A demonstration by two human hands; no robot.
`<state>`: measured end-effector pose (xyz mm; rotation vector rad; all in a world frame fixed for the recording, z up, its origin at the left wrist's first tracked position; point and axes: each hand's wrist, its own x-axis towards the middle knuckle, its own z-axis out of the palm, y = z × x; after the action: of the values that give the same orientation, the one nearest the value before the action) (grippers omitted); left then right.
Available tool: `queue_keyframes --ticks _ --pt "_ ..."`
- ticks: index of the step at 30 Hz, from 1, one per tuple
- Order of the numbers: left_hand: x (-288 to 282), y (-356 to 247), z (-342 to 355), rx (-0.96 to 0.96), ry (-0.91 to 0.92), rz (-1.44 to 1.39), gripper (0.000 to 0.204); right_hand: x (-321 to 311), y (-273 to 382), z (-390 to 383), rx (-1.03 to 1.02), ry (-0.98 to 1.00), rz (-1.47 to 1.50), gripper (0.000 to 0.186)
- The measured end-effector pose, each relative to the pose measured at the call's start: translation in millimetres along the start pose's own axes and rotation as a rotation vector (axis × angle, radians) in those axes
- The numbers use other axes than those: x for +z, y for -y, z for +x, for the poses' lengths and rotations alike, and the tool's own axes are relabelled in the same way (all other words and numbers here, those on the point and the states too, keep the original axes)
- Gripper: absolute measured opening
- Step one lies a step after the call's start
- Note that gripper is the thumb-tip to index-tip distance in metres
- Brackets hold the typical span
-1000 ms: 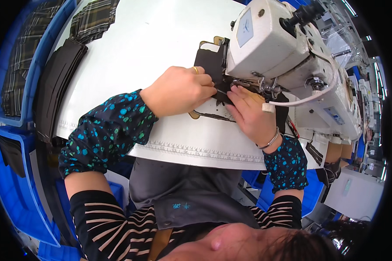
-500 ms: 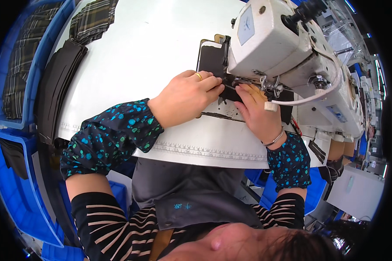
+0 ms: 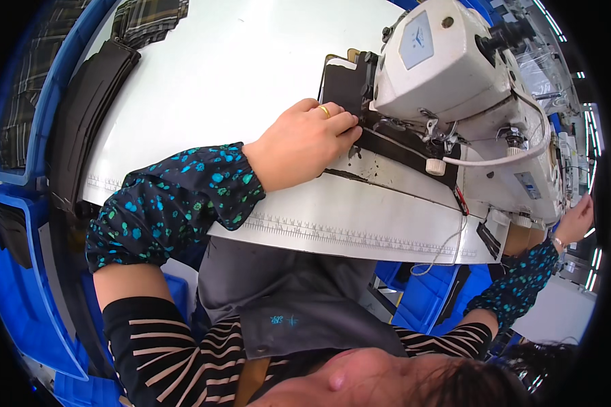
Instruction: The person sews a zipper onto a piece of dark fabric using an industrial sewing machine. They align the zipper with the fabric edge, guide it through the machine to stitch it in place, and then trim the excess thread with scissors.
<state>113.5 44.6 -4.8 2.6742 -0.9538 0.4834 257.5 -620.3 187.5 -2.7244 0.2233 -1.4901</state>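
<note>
My left hand (image 3: 309, 144), with a ring on it, lies on the left of the sewing machine (image 3: 448, 64). Its bent fingers are close together, their tips pressed on a dark cloth piece (image 3: 404, 150). The cloth runs under the machine head, and part of it is hidden there and by the hand. Out past the machine's right side, my right hand (image 3: 574, 220) is raised near the picture's rim. Its fingers point up beside a dark area; whether they hold anything cannot be made out.
Folded dark cloths (image 3: 91, 119) and plaid cloth pieces (image 3: 146, 20) lie at the table's left. Blue bins (image 3: 30, 285) stand beyond that side. A ruler strip (image 3: 332, 234) follows the near table edge. Red-handled snips (image 3: 461, 201) lie by the machine base, near a loose cord (image 3: 448, 247).
My right hand has left the cloth below the machine head and swung far to the right. The left hand stays on the cloth. The whole view has shifted slightly.
</note>
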Motion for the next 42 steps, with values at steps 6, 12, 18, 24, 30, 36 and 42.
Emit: queue_keyframes --ticks 6,12,18,24,30,36,42 --pt "4.7 2.5 -1.3 -0.015 -0.037 -0.072 0.05 7.5 -135.1 -5.6 0.012 0.094 0.022 0.041" --pt "7.0 2.1 -3.2 -0.03 -0.032 -0.076 0.048 10.9 -74.5 -116.8 0.409 -0.13 0.423 0.048" --pt "6.5 2.5 -4.1 -0.038 -0.025 -0.081 0.047 -2.0 -84.2 -51.6 0.412 0.093 0.408 0.06" --pt "5.5 1.8 -3.4 -0.051 -0.012 -0.122 0.044 -4.8 -118.7 -38.6 0.229 0.113 0.015 0.069" --pt "6.1 -1.3 -3.6 -0.065 -0.027 -0.072 0.04 18.7 -93.5 -81.7 0.386 0.121 0.356 0.048" --pt "7.0 0.9 -3.1 -0.034 -0.049 -0.078 0.038 2.2 -108.9 -104.2 0.19 0.114 0.165 0.038" --pt "6.6 0.1 -3.3 -0.044 -0.032 -0.043 0.039 21.6 -70.4 -121.2 0.384 0.052 0.431 0.038"
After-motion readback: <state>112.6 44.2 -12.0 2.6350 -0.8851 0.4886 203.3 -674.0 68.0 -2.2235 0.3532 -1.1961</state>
